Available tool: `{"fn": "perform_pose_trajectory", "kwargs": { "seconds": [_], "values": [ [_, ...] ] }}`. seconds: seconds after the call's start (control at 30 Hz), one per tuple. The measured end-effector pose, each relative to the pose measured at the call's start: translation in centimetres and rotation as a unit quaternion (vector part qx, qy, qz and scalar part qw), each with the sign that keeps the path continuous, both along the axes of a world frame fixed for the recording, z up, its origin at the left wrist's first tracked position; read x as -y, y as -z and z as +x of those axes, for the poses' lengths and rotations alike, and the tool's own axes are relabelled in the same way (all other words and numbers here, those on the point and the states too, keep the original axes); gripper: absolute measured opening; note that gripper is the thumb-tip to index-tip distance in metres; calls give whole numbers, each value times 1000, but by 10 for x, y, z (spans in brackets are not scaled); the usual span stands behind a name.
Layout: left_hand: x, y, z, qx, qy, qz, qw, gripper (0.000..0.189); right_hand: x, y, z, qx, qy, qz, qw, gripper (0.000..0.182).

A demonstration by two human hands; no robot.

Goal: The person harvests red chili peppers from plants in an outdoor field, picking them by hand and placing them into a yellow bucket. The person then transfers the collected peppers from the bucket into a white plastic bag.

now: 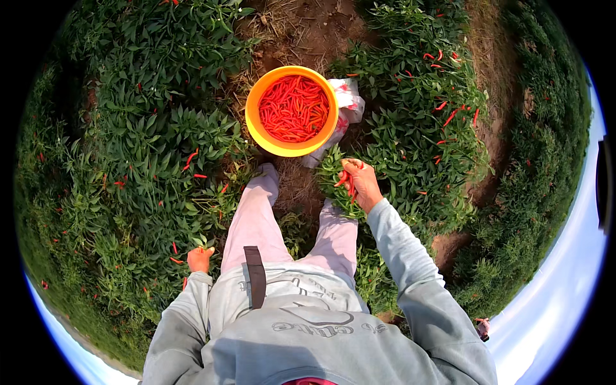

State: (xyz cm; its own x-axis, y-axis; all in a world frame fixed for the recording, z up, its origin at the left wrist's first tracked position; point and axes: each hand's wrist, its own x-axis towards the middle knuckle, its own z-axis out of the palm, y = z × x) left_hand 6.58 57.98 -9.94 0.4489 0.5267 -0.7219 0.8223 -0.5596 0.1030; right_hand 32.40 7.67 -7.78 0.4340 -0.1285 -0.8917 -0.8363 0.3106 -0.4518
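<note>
My right hand (362,184) is closed around several red chili peppers (350,185), whose tips stick out below the fingers. It is over the leaves of a chili plant (332,168), just below and to the right of an orange-yellow bucket (252,127). A heap of picked red chilies (294,109) lies inside the bucket. Low on the left, my left hand (199,259) has its fingers curled beside a leafy sprig (203,242). Whether it grips that sprig is hidden. Close by, a red chili (176,261) hangs among the leaves.
Chili rows (159,139) bearing red fruit flank me on both sides. A white plastic bag (350,103) with red print lies against the bucket's right side. Dry straw and bare soil (308,29) run beyond it. Another person (482,329) is far off at right.
</note>
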Motion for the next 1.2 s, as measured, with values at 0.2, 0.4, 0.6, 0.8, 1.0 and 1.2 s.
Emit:
{"fn": "perform_pose_trajectory", "kwargs": {
  "seconds": [0.2, 0.4, 0.6, 0.8, 1.0, 1.2],
  "values": [
    [-67, 16, -86, -92, 10, 14, 996, 20, -66, 30, 50, 55, -66, -80, 993, 14],
    [54, 14, 146, 57, -201, -196, 958, 22, -100, 67, 93, 66, -85, -211, 972, 42],
    [145, 55, 280, 86, -88, -347, 930, 34, -112, 80, 108, 64, 7, -101, 993, 50],
    [214, 112, 315, 171, 15, -361, 916, 68, -62, 112, 87, 51, 58, -99, 992, 45],
    [258, 150, 305, 165, 115, -288, 936, 62, 27, 164, 81, 15, 30, -225, 974, 32],
    [332, 166, 313, 156, 181, -191, 952, 51, 116, 246, 106, 54, -354, -401, 843, 61]
  ]
}}
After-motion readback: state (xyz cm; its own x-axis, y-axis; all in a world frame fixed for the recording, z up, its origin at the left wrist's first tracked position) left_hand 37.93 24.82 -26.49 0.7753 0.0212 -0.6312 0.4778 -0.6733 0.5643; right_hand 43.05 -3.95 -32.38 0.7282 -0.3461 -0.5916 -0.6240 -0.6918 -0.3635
